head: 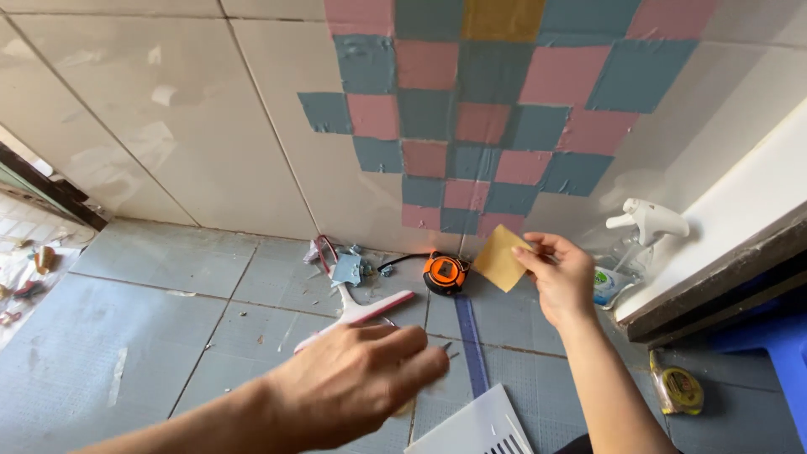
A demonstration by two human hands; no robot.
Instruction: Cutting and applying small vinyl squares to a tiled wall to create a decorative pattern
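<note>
The right hand (561, 277) pinched a thin yellow square (499, 258) by its edge, just right of the orange tape measure (444, 273). It looked light and bendy. The left hand (357, 382) hovered, fingers together, holding nothing.
</note>
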